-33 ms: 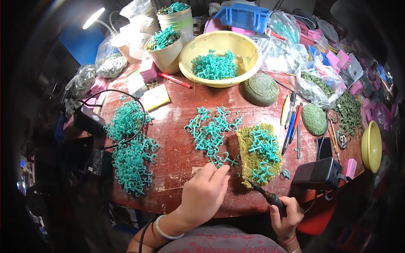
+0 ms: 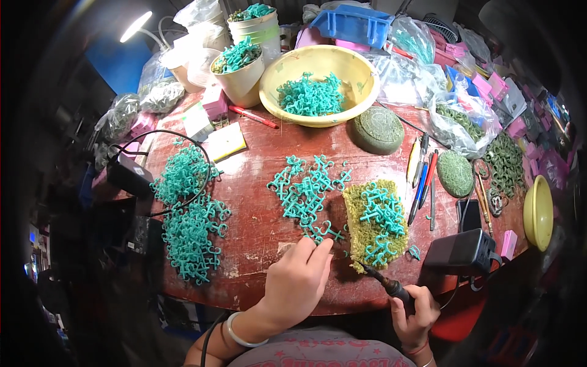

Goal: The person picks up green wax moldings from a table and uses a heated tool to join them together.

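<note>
My left hand (image 2: 296, 281) reaches onto the red round table (image 2: 257, 177), its fingertips pinched on a teal plastic hook piece (image 2: 324, 233) at the near edge of a loose pile of teal pieces (image 2: 306, 189). My right hand (image 2: 413, 315) grips a dark pen-like tool (image 2: 382, 282). The tool's thin tip points at the lower edge of a yellow-green fuzzy pad (image 2: 358, 211). Several teal pieces (image 2: 382, 217) lie on that pad.
A bigger heap of teal pieces (image 2: 189, 214) and a black cable lie at the left. A yellow bowl (image 2: 361, 92) and cups (image 2: 241, 79) of teal pieces stand at the back. Two green discs (image 2: 379, 129), pens (image 2: 422, 177), a black adapter (image 2: 461, 251) and bags crowd the right.
</note>
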Demonstrator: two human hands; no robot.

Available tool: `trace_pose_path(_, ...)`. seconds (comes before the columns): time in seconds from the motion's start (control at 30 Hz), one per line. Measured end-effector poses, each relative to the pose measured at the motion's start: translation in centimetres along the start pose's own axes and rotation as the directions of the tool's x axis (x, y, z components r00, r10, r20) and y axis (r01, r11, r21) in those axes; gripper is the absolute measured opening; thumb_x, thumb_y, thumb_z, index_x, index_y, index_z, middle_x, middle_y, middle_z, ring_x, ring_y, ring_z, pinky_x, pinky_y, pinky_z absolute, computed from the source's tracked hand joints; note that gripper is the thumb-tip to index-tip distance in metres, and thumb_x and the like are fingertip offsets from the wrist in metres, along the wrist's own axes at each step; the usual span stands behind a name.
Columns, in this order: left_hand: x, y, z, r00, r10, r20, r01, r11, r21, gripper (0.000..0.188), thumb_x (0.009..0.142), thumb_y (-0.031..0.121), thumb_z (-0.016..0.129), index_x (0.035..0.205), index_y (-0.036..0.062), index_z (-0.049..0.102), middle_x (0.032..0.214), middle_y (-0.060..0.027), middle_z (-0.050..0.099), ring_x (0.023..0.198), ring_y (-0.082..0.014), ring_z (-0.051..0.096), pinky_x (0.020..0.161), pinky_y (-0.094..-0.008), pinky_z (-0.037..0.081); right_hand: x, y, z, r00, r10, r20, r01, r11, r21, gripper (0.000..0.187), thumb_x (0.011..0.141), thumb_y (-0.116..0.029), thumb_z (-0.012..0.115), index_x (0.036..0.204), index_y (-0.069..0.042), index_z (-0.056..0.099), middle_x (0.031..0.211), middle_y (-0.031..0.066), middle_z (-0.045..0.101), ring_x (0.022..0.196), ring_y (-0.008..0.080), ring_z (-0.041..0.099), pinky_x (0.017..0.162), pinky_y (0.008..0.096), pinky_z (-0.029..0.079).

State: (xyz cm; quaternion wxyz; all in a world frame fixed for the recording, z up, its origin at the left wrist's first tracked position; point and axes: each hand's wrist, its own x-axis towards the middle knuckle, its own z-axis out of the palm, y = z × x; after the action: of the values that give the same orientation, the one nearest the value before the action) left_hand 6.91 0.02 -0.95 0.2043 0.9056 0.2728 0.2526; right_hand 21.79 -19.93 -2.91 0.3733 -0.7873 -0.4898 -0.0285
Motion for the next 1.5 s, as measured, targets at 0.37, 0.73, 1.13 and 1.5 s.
trace_pose_path(0.37,-0.8,-0.9,-1.5,0.982,0.129,0.136,-0.155,0.968,0.197,0.026,0.081,0.003,0.071,0.107,0.003,0.067,0.08,-0.0077,0.049,0.074,-0.0245,0.058,0.063,-0.0346,0.049,0.1,0.0,0.0,1.0,-0.019,-0.008,0.019,1.0,0.001,0.023,0.081,-0.017,0.078,0.092,-0.004,0.063,0.076,0.0098,0.061,0.059,0.0287,0.059,0.053,0.0374,0.046)
trace_pose_path(0.73,-0.6,-1.5,-3.1,0.999,0.03,-0.036,-0.029,0.999,0.034,0.02,0.079,-0.006,0.07,0.097,0.0011,0.066,0.08,-0.0096,0.057,0.068,-0.024,0.059,0.059,-0.0337,0.049,0.0,-0.2,0.4,0.999,0.028,-0.02,-0.028,1.0,0.01,0.024,0.088,-0.025,0.072,0.091,-0.005,0.061,0.074,0.0104,0.056,0.062,0.0304,0.057,0.056,0.038,0.042)
trace_pose_path(1.13,-2.2,-2.4,-4.7,0.695,-0.554,0.459,0.622,0.143,-0.769,0.004,0.096,0.001,0.062,0.098,-0.0018,0.065,0.08,0.0008,0.059,0.061,-0.0013,0.05,0.051,-0.0158,0.036,-0.2,0.2,0.5,1.0,-0.01,-0.016,0.009,0.999,-0.039,0.024,0.086,-0.023,0.075,0.093,-0.003,0.062,0.074,0.0102,0.059,0.058,0.0297,0.057,0.052,0.0376,0.044)
trace_pose_path(1.5,-0.8,-4.0,-3.6,0.991,-0.114,-0.069,0.08,0.922,-0.378,0.018,0.091,-0.002,0.064,0.107,0.0006,0.071,0.08,-0.0032,0.061,0.063,-0.0088,0.055,0.052,-0.024,0.042,0.1,-0.2,0.6,1.0,-0.011,-0.022,0.011,0.999,-0.038,0.024,0.086,-0.023,0.074,0.093,-0.003,0.062,0.074,0.0104,0.059,0.058,0.0299,0.057,0.052,0.0378,0.044)
